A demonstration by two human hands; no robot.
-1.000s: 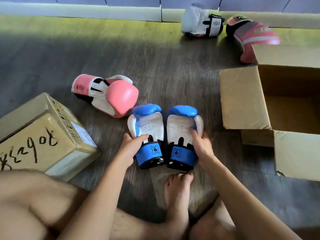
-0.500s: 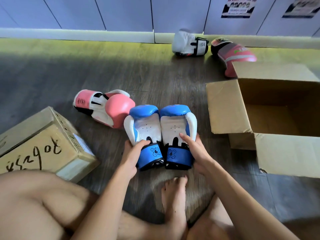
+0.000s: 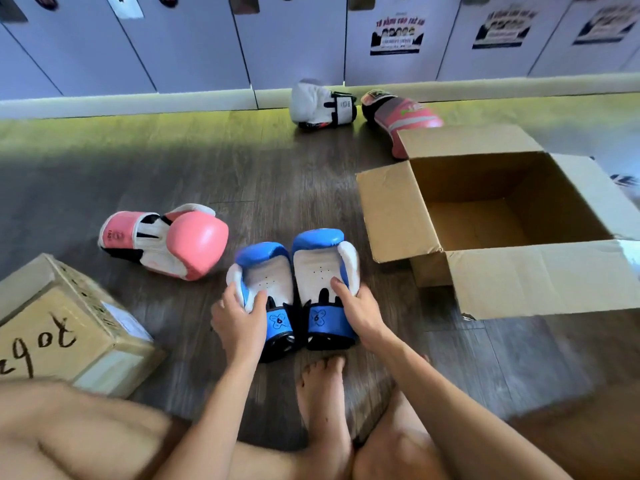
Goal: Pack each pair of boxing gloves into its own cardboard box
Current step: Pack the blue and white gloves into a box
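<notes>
Brought together since a second ago, when a gap lay between them, two blue-and-white boxing gloves are now held touching side by side, palms up, cuffs toward the person. Whether they rest on the wooden floor (image 3: 277, 188) cannot be told. The left blue glove (image 3: 268, 282) is gripped near its cuff by the left hand (image 3: 239, 317), thumb laid on the white palm. The right blue glove (image 3: 320, 268) is gripped the same way by the right hand (image 3: 360, 311). Near on the right stands the open cardboard box (image 3: 391, 209), flaps spread. A pink pair (image 3: 173, 244) lies just left of the blue gloves, and a closed box (image 3: 62, 327) further left. The gloves are judged light, padded and springy with a slick skin, so the stiffer cuff is likely the surest hold
</notes>
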